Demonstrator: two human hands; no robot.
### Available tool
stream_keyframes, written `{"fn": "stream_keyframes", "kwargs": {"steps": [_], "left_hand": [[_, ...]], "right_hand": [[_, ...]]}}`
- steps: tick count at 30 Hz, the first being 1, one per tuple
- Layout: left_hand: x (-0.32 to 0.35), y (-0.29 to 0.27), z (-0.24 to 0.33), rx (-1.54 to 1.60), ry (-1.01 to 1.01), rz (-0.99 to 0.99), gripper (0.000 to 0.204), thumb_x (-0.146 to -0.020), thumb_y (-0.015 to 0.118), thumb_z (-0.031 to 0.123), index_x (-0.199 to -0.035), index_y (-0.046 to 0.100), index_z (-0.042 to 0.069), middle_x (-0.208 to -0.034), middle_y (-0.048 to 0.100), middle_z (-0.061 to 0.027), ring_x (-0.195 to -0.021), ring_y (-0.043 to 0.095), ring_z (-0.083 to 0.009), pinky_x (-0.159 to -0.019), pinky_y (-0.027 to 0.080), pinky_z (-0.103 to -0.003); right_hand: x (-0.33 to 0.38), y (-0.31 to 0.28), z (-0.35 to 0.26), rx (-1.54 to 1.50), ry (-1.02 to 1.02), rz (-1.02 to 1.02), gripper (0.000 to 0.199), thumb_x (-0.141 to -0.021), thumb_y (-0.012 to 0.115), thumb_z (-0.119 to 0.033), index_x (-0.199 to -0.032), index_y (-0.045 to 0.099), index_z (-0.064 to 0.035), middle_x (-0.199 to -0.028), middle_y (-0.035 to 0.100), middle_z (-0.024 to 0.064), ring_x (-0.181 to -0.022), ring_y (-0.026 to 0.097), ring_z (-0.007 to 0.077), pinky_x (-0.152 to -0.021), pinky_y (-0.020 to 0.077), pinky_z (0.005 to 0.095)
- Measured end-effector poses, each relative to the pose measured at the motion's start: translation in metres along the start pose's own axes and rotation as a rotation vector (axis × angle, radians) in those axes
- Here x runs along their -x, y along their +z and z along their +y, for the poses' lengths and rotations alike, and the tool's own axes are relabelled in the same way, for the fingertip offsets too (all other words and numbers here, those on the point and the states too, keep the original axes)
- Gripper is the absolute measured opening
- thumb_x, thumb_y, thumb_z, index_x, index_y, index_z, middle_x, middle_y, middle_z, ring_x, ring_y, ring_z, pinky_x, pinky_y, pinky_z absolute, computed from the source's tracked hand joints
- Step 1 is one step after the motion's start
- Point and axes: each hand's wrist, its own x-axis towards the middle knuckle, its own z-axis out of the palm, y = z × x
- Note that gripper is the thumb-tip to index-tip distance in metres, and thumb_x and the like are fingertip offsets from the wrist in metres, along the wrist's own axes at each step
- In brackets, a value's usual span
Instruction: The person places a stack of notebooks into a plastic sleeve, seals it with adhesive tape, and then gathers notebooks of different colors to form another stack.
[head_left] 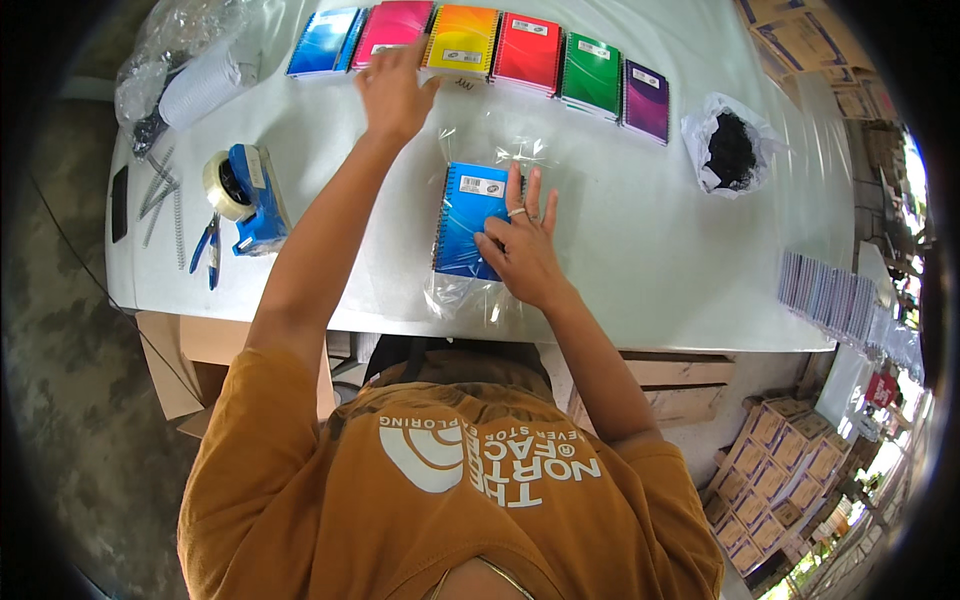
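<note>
The person leans over a white desk (640, 250). Their right hand (522, 250) lies flat, fingers spread and released, pressing on a blue spiral notebook (462, 220) that sits in a clear plastic sleeve (480, 150) near the middle of the desk; the sleeve's open end sticks out beyond the notebook's top and its lower end bunches at the desk's near edge. A ring shows on one finger of that hand.

Their left hand (392, 92) is stretched to the far side, open, with fingertips on the row of notebooks there, between the pink notebook (392, 25) and the orange notebook (462, 40); it grips nothing that I can see. The row runs on with a blue notebook (322, 42) at the left end, then a red notebook (527, 52), a green notebook (590, 75) and a purple notebook (646, 100) to the right.

Left of the sleeved notebook stands a blue tape dispenser (245, 195), with blue-handled pliers (208, 250) and loose wire spirals (160, 190) beside it. At the right lies a plastic bag of something black (728, 150). Cardboard boxes (785, 460) are stacked on the floor.
</note>
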Motion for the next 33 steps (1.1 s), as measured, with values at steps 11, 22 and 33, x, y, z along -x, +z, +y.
{"fn": "stream_keyframes", "kwargs": {"steps": [11, 22, 33], "left_hand": [[0.156, -0.061, 0.075, -0.131, 0.199, -0.487, 0.061, -0.090, 0.043, 0.033, -0.144, 0.026, 0.010, -0.152, 0.018, -0.0057, -0.141, 0.008, -0.0314, -0.106, 0.002, -0.062], [0.229, -0.090, 0.108, 0.005, 0.226, -0.570, 0.069, -0.078, 0.061, 0.033, -0.137, 0.037, 0.006, -0.143, 0.033, -0.0158, -0.133, 0.028, -0.0354, -0.106, 0.013, -0.058], [0.136, -0.200, -0.109, 0.588, -1.335, -0.153, 0.033, -0.086, 0.056, 0.033, -0.088, 0.066, 0.002, -0.065, 0.045, -0.0028, -0.052, 0.038, -0.0120, -0.044, 0.028, -0.026]], "right_hand": [[0.003, -0.001, 0.005, -0.267, -0.005, -0.046, 0.027, -0.088, 0.047, -0.023, -0.075, 0.058, -0.0026, -0.150, 0.007, 0.0240, -0.138, -0.005, 0.0438, -0.104, -0.0081, 0.0613], [-0.025, -0.026, 0.015, -0.206, 0.017, -0.387, 0.020, -0.079, 0.057, -0.021, -0.066, 0.062, -0.0056, -0.152, 0.013, 0.0141, -0.141, 0.006, 0.0323, -0.105, 0.0037, 0.0641], [-0.033, -0.041, -0.002, -0.119, 0.041, -0.511, 0.006, -0.069, 0.066, -0.015, -0.064, 0.069, -0.0148, -0.153, 0.011, 0.0128, -0.142, 0.004, 0.0292, -0.107, 0.0016, 0.0610]]}}
